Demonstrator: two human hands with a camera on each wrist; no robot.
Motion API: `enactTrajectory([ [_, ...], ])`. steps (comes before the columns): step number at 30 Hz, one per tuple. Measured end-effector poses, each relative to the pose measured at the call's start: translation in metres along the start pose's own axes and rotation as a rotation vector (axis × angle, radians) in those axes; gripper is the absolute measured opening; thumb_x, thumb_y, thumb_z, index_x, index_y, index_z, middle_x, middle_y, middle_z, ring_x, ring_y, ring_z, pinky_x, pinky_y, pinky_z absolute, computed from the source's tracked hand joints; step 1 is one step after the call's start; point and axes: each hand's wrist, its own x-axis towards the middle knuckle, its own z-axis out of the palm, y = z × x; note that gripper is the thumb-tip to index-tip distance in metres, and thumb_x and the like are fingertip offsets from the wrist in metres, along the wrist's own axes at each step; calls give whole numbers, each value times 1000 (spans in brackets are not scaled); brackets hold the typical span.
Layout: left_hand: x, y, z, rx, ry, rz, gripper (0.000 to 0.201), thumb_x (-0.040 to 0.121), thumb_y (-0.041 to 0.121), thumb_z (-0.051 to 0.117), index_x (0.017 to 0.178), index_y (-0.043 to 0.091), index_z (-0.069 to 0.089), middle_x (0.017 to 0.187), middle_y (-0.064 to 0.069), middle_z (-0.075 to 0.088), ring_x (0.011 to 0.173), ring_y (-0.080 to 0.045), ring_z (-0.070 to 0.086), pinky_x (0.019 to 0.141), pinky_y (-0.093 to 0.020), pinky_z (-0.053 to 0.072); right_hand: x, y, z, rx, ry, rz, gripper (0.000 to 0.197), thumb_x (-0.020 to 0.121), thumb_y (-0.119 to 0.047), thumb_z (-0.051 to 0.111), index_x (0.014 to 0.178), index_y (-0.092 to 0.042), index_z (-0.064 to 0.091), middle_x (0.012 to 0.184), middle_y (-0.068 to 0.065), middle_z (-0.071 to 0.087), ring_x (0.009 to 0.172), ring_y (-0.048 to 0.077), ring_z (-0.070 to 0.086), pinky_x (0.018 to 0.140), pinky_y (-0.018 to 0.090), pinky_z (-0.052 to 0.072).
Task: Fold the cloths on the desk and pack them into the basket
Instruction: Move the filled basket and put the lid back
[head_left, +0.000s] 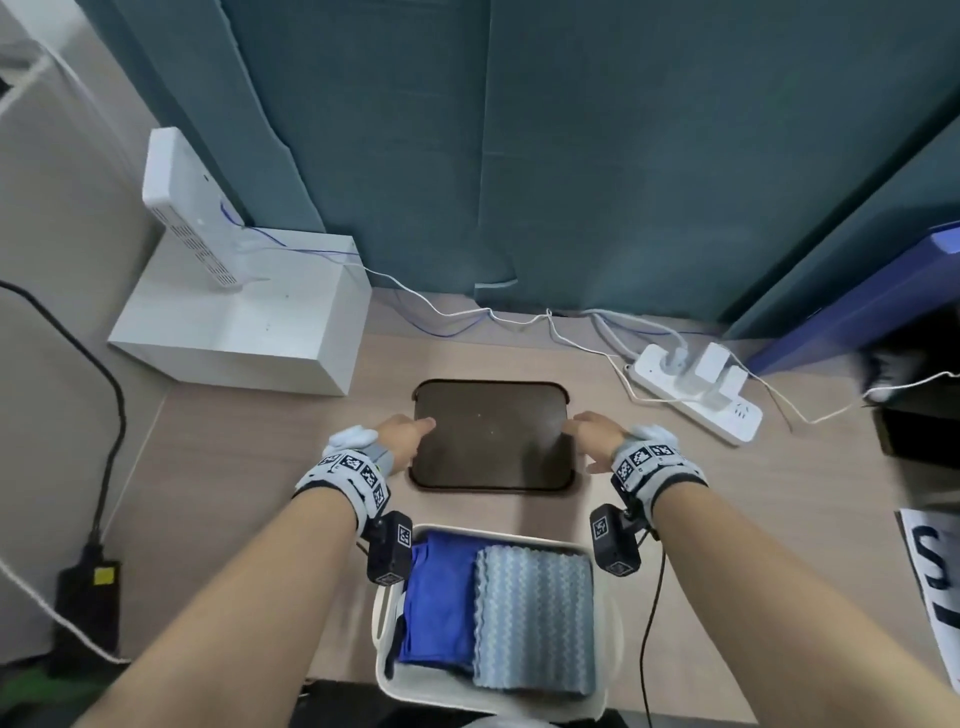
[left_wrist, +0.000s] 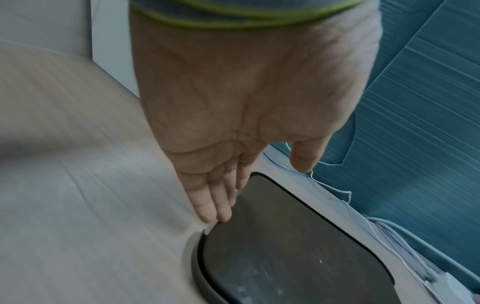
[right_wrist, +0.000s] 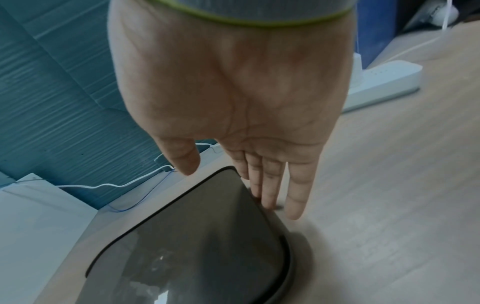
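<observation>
Nothing is gripped: the left hand (head_left: 402, 434) and right hand (head_left: 592, 434) are held flat with fingers straight, fingertips (left_wrist: 221, 214) laid against opposite short edges of the dark tray (head_left: 491, 434). The blue cloth (head_left: 436, 603) and striped cloth (head_left: 535, 618) are found folded side by side in the basket (head_left: 384, 618), nearest the person. Both are judged soft and light, best taken by pinching a folded edge; no cloth is seen left on the desk (head_left: 234, 467).

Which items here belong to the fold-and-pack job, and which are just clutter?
Job:
- white basket
- blue cloth, folded inside it
- striped grey cloth, folded beside the blue one
- dark tray, left hand and right hand at its sides

Clutter:
- power strip
- white box
- white cables
</observation>
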Motion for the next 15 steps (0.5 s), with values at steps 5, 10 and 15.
enactTrajectory([
  [5,-2,9,1,-157,-46,-121,56,98,41,59,139,3,51,131,-18,60,102,-25,65,72,-32,50,-10,-15,2,155,-58,42,51,83,-50,63,120,-16,59,115,7,59,93,24,60,101,44,52],
  [10,-5,6,1,-214,-109,-192,61,99,39,59,145,3,44,142,-16,51,124,-30,58,86,-39,49,-28,-24,6,286,-96,110,32,101,-39,56,118,-13,49,104,5,51,92,25,53,87,39,48],
  [15,-6,3,-12,-308,-145,-151,62,99,47,56,143,4,48,144,-19,52,127,-33,55,108,-45,44,-36,-21,3,406,-108,88,33,100,-43,55,118,-15,54,95,4,52,76,20,51,69,34,46],
])
